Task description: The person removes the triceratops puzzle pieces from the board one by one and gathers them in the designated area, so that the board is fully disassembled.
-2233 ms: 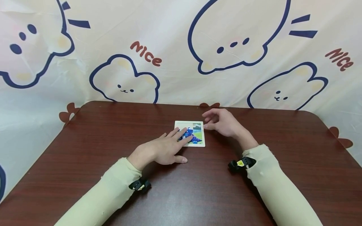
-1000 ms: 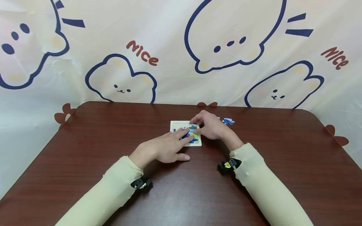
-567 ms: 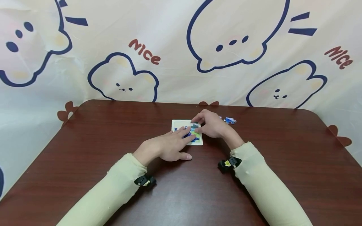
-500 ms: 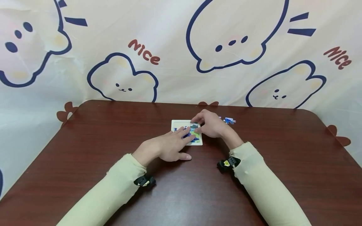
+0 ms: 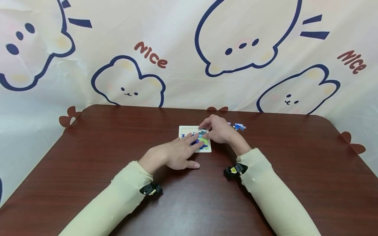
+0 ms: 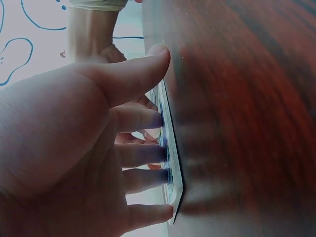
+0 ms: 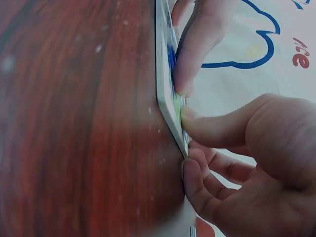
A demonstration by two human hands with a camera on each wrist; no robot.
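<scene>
At the middle of the dark wooden surface (image 5: 88, 157) lies a small white-framed jigsaw puzzle tray (image 5: 185, 128), and both of our hands are on it. Our left hand (image 5: 172, 154) lies flat, its fingers (image 6: 148, 153) straight and spread, the tips pressing down on the blue part of the picture along the near edge; it grips nothing and simply pins the tray. Our right hand (image 5: 220, 131) has its fingers curled down at the far right corner, thumb and fingertips (image 7: 190, 116) set on the green and grey piece there. We cannot tell whether they pinch that piece or only press it into place, because the piece is almost hidden beneath them.

A little over two seconds ago the right hand hovered open beside the tray's right edge with nothing under it. Since then it has come over the corner and dropped onto it, and for the last second it has hardly shifted, while the left hand has stayed where it was. We judge from this that the corner piece is being seated or nudged square, not carried.

Two loose puzzle pieces (image 5: 238, 126), blue and white, lie on the surface just beyond the right hand, near the far edge. Behind hangs a cream backdrop (image 5: 177, 49) printed with cartoon animals.
</scene>
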